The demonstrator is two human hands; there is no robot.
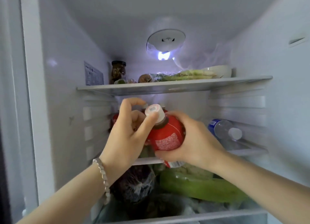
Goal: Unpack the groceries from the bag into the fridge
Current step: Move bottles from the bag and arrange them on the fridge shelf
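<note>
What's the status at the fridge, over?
Right hand grips red bottle, not yet shelved. Left hand thumb on white cap, grip unclear. Second red bottle behind; clear bottle lying right.

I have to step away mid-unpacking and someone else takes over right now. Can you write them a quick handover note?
Right hand: grips the red bottle by its body, tilted, its white cap toward the camera, in front of the middle shelf.
Left hand: thumb on that cap, fingers curled by a second red bottle behind; whether they hold it is unclear.
In the fridge: a clear bottle lies on the middle shelf's right.
Left: set the red bottle down. The bag is out of view, so what remains is unknown.
</note>
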